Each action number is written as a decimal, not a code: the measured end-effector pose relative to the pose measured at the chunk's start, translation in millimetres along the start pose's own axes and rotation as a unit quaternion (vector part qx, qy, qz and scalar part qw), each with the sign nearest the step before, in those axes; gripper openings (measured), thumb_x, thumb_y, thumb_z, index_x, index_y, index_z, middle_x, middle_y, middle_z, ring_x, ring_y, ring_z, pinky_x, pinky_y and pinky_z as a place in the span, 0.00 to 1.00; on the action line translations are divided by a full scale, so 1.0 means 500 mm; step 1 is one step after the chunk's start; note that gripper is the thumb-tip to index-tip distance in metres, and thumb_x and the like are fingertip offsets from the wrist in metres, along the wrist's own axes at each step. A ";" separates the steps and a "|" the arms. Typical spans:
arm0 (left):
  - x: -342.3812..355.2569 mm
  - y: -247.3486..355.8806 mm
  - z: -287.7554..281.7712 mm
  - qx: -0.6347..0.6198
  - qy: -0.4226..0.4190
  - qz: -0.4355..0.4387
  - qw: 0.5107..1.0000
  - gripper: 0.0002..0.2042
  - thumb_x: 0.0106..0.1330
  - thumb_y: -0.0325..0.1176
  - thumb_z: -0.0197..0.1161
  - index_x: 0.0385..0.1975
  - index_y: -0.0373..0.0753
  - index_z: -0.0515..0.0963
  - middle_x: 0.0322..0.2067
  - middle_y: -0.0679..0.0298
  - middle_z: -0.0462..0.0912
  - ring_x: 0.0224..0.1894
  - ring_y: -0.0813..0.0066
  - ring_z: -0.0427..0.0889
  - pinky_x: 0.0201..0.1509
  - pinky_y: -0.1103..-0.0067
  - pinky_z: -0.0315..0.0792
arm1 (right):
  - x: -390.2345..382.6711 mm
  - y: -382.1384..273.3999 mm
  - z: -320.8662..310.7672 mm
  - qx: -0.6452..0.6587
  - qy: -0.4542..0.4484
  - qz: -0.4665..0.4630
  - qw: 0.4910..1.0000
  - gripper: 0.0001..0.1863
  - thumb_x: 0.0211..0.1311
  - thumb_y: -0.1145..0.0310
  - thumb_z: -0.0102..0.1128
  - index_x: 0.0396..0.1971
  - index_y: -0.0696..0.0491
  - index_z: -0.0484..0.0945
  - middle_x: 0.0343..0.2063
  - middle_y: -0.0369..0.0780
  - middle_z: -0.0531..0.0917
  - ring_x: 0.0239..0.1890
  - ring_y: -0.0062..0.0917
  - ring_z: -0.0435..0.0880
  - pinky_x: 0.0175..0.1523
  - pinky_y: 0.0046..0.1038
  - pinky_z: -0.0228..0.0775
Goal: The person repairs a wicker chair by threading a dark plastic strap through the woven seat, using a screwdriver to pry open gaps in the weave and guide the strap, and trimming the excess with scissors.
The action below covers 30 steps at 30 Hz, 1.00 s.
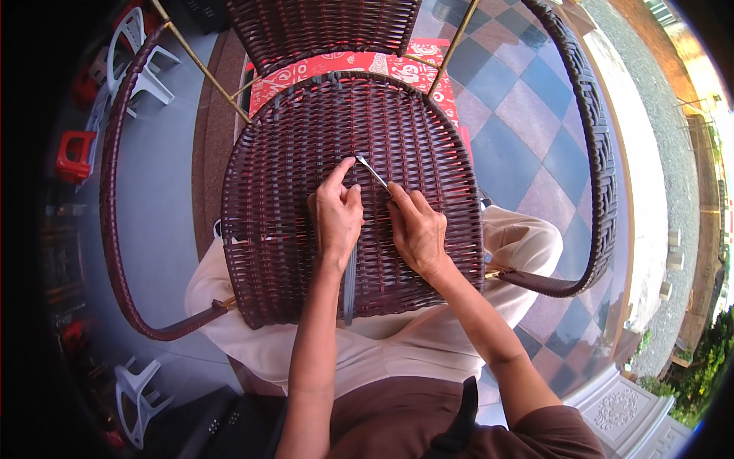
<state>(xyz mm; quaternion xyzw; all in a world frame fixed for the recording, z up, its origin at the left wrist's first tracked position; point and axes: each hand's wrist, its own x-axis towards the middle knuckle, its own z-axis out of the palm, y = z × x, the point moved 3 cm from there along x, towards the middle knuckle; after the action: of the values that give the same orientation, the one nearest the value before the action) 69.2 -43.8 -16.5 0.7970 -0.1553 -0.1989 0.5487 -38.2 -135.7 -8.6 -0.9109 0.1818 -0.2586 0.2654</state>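
Observation:
A brown woven wicker chair (413,252) lies with its seat toward me, over my lap. My right hand (419,226) is closed round a metal tool (372,172) with a flattened tip, like a flat screwdriver, angled up-left to the middle of the weave. My left hand (339,214) is at the seat's middle, index fingertip beside the tool's tip, other fingers curled; what they hold, if anything, is hidden. A grey flat strip (350,291) runs from under my left hand down to the seat's front edge.
The chair's curved armrests (115,191) rise on both sides. Behind the seat is a red printed surface (279,76). White plastic chairs (145,61) and a red stool (74,155) stand left. Checkered tiles (535,130), a gravel strip (657,153) and a carved white panel (615,409) lie right.

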 end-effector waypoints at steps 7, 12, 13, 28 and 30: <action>0.007 0.009 0.004 0.130 0.010 0.040 0.991 0.19 0.58 0.21 0.52 0.52 0.35 0.69 0.08 0.69 0.65 0.10 0.86 0.64 0.13 0.82 0.63 | -0.002 -0.001 -0.001 -0.006 -0.002 -0.006 1.000 0.18 0.52 0.74 0.56 0.45 0.52 0.71 0.21 0.39 0.70 0.16 0.31 0.73 0.18 0.30 0.64; 0.007 -0.001 0.002 0.025 -0.003 0.039 0.999 0.18 0.58 0.21 0.52 0.50 0.33 0.68 0.10 0.69 0.67 0.11 0.85 0.65 0.12 0.86 0.62 | -0.002 -0.002 -0.001 -0.010 -0.001 -0.006 1.000 0.18 0.52 0.74 0.56 0.45 0.52 0.71 0.21 0.39 0.70 0.16 0.32 0.73 0.18 0.30 0.65; 0.002 0.004 0.002 -0.023 0.014 0.009 1.000 0.17 0.58 0.20 0.52 0.48 0.33 0.66 0.11 0.68 0.68 0.11 0.85 0.65 0.12 0.86 0.62 | -0.002 -0.003 -0.001 -0.011 0.002 -0.009 1.000 0.18 0.52 0.73 0.56 0.45 0.52 0.71 0.21 0.39 0.70 0.16 0.32 0.73 0.18 0.30 0.65; 0.008 0.013 -0.003 -0.074 0.032 -0.079 0.994 0.12 0.58 0.22 0.56 0.40 0.35 0.63 0.14 0.62 0.73 0.11 0.79 0.71 0.10 0.86 0.62 | -0.001 -0.011 -0.001 -0.014 -0.018 0.015 1.000 0.17 0.51 0.76 0.56 0.43 0.53 0.72 0.21 0.40 0.71 0.18 0.34 0.73 0.20 0.30 0.64; 0.006 0.008 0.000 -0.098 0.005 -0.099 0.990 0.13 0.58 0.23 0.56 0.41 0.34 0.63 0.15 0.60 0.74 0.12 0.77 0.74 0.12 0.86 0.66 | 0.001 -0.010 -0.002 -0.021 -0.018 0.018 0.999 0.17 0.51 0.76 0.56 0.43 0.52 0.72 0.21 0.40 0.71 0.18 0.33 0.73 0.20 0.30 0.64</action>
<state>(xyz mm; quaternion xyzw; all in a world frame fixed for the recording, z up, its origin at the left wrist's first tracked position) 71.8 -46.7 -13.1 0.7517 -0.0525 -0.2625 0.6027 -37.5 -132.3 -5.1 -0.9173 0.1989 -0.2334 0.2542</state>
